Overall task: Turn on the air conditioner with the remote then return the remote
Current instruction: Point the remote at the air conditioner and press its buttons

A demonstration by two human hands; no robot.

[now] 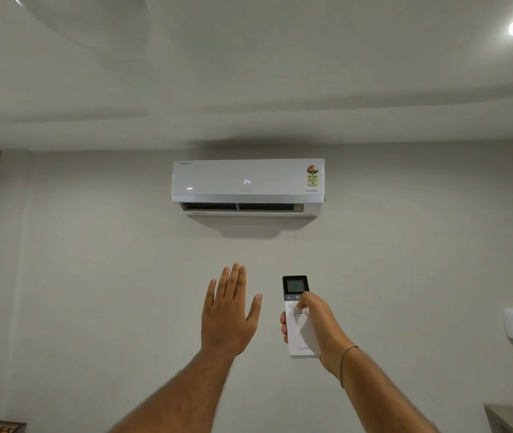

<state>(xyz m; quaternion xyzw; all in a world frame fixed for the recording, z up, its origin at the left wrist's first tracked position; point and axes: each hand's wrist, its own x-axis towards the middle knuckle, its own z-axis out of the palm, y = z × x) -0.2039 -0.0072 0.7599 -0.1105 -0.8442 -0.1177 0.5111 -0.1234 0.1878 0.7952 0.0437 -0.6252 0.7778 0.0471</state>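
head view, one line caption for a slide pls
Right hand aims remote at wall air conditioner showing 24; left hand raised open.

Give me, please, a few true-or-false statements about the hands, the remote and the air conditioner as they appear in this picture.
1. The right hand holds the remote. True.
2. The left hand is clenched in a fist. False: it is open, fingers extended, holding nothing.
3. The air conditioner shows 24 on its front panel. True.
4. The air conditioner's louver is fully closed. False: the flap hangs open below the unit.
5. The remote points down at the floor. False: its screen end points upward.
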